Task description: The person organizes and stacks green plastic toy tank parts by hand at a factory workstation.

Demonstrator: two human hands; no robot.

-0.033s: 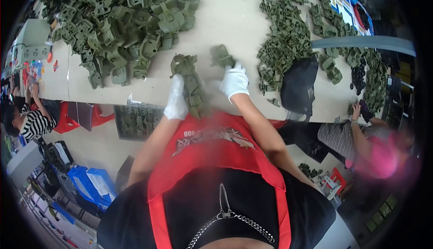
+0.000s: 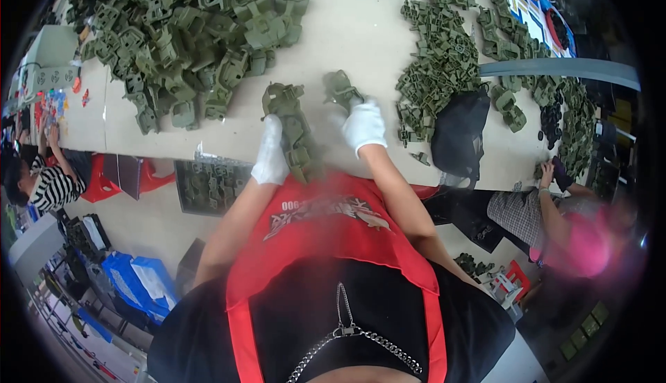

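My left hand (image 2: 271, 151), in a white glove, grips the near side of a long olive-green plastic part (image 2: 297, 132) with a hollow frame at its far end. This part stretches from the table over its front edge toward my apron. My right hand (image 2: 366, 126), also gloved in white, is closed at the lower end of a smaller olive-green plastic part (image 2: 342, 87). That smaller piece lies just beyond my fingers, a short gap to the right of the long one. Its exact hold is partly hidden by my fingers and blurred.
A large heap of green frame parts (image 2: 180, 43) covers the far left of the table. Small green parts (image 2: 437, 60) are piled at right, beside a black bag (image 2: 460, 137). A grey curved bar (image 2: 558, 66) crosses the right side. People sit at both sides.
My right hand has shifted slightly right. The smaller green part shows more sharply and has turned a little. My left hand and the long part stay in place.
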